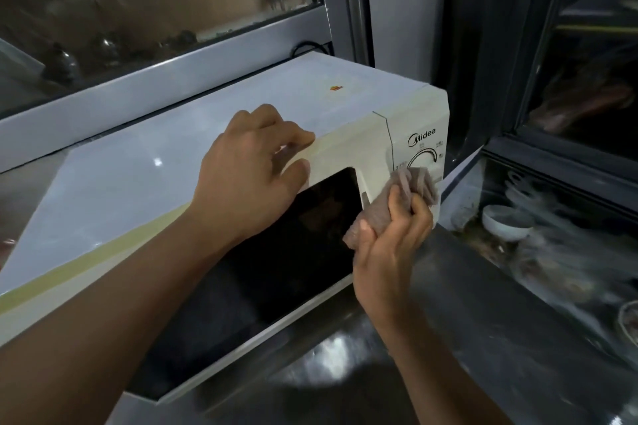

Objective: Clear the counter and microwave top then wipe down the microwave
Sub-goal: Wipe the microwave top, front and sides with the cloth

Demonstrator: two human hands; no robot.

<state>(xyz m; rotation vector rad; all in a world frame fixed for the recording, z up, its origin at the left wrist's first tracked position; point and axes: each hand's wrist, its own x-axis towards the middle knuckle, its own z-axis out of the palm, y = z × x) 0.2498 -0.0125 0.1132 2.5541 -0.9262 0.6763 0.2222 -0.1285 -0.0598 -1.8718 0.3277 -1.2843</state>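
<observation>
Left hand (pixel 255 166) resting on top front edge of microwave (pixel 345 93). Right hand (pixel 390 245) gripping cloth (pixel 414 190), pressed against control panel (pixel 423 152)

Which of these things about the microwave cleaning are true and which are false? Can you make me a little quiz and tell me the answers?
1. The right hand grips a cloth. True.
2. The cloth is pressed on the microwave's top. False: it is against the control panel on the front, by the dial.
3. The left hand rests on the microwave at its top front edge. True.
4. The microwave door is wide open. False: it looks closed.
5. A white bowl sits to the right of the microwave. True.
</observation>
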